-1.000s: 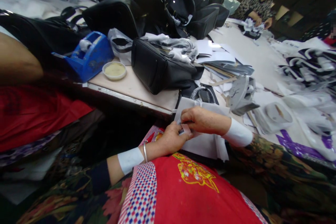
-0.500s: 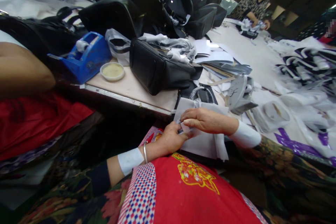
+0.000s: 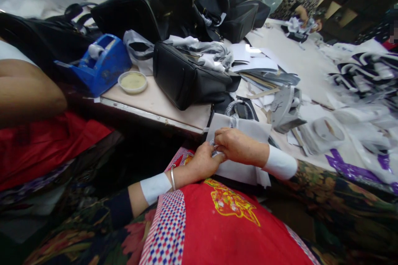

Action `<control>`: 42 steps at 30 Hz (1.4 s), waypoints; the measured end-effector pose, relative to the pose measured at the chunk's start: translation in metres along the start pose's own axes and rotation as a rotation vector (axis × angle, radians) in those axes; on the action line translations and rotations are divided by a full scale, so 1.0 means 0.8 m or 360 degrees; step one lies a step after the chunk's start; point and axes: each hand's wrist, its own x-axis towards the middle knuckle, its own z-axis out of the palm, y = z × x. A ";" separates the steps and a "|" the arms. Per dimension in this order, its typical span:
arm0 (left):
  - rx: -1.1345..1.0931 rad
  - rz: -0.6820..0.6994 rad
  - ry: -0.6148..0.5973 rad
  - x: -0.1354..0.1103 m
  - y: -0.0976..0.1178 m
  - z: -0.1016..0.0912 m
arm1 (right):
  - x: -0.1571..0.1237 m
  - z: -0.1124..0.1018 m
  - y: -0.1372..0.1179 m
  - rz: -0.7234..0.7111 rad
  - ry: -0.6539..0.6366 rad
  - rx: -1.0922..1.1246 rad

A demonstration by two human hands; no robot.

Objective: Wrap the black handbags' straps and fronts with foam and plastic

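Note:
My left hand [image 3: 203, 161] and my right hand [image 3: 238, 145] meet just below the table edge, fingers pinched together over a small pale piece that I cannot make out. Under both hands lies a white fabric bag [image 3: 245, 130], draped from the table onto my lap. A black handle piece [image 3: 241, 109] sticks out of the top of that bag. A black leather handbag [image 3: 186, 78] lies on its side on the table just beyond my hands.
A blue tape dispenser [image 3: 101, 64] and a small dish of yellowish paste [image 3: 132, 81] stand at the left. Several black bags [image 3: 192, 4] are piled behind. Grey card pieces [image 3: 284, 105] and wrapped items lie right. Another person's arm [image 3: 31, 91] is at left; a person [image 3: 298, 6] works far off.
My two hands have drawn closer together and a little toward me, the fingertips now closed over the small piece. The view shifted slightly.

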 end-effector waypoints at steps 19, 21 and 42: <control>-0.0524 -0.0051 -0.0385 0.003 -0.002 -0.020 | -0.075 0.059 -0.006 -0.0050 0.0687 -0.0158; -0.0725 -0.0116 -0.0409 0.002 -0.002 -0.021 | -0.075 0.063 -0.004 -0.0064 0.0735 -0.0159; -0.0219 -0.0004 -0.0268 -0.005 0.010 -0.014 | -0.054 0.027 0.013 -0.0163 0.0761 0.0454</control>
